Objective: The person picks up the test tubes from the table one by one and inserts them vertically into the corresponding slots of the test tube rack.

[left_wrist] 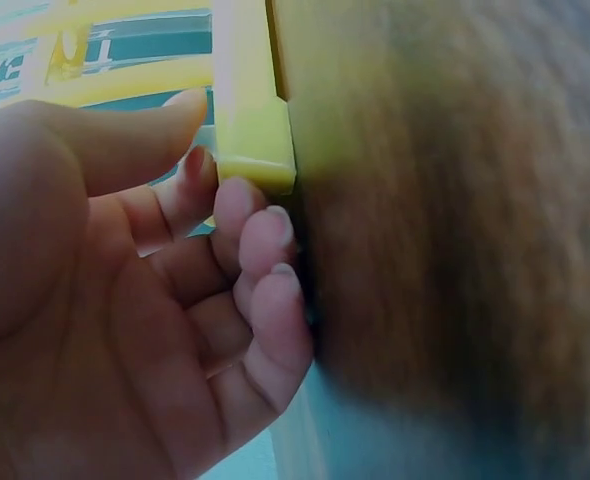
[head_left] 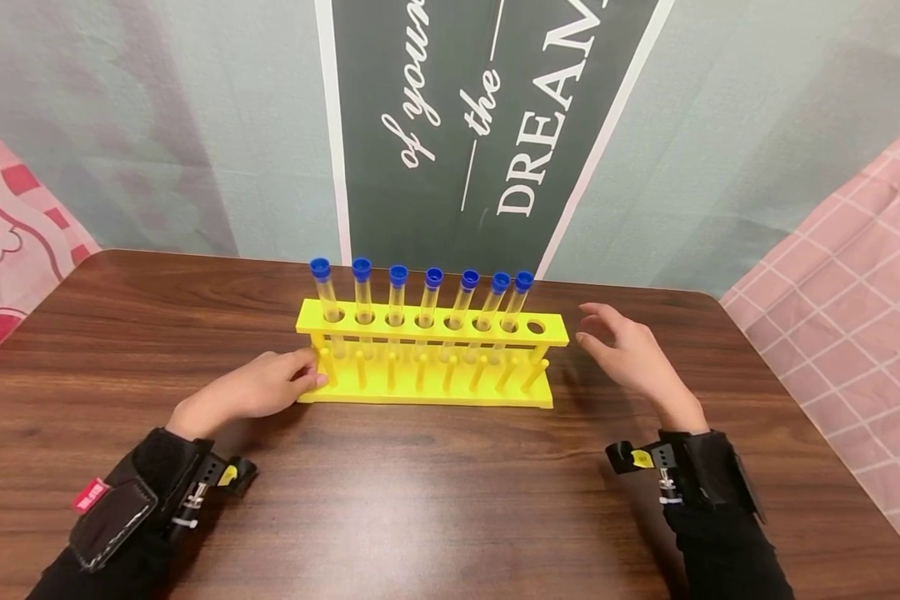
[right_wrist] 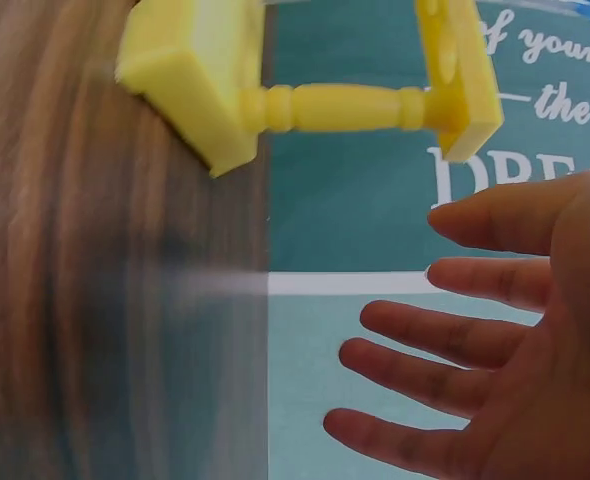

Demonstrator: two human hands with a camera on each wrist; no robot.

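A yellow test tube rack [head_left: 427, 392] stands upright on the table. Several clear test tubes [head_left: 430, 298] with blue caps lean in its holes, and the hole at the right end holds no tube. My left hand [head_left: 266, 383] grips the rack's left end low down, its thumb by the base. In the left wrist view, the left hand's fingers [left_wrist: 275, 330] curl against the end of the yellow base [left_wrist: 250, 150]. Just off the rack's right end is my right hand [head_left: 630, 350], fingers spread and apart from it, as the right wrist view also has it.
The rack is on a dark wooden table [head_left: 420, 500]. Behind it hangs a grey-green cloth [head_left: 270, 125] with white lettering. Pink patterned cloth [head_left: 870, 333] borders both sides. A strapped camera mount [head_left: 637, 457] sits on each wrist.
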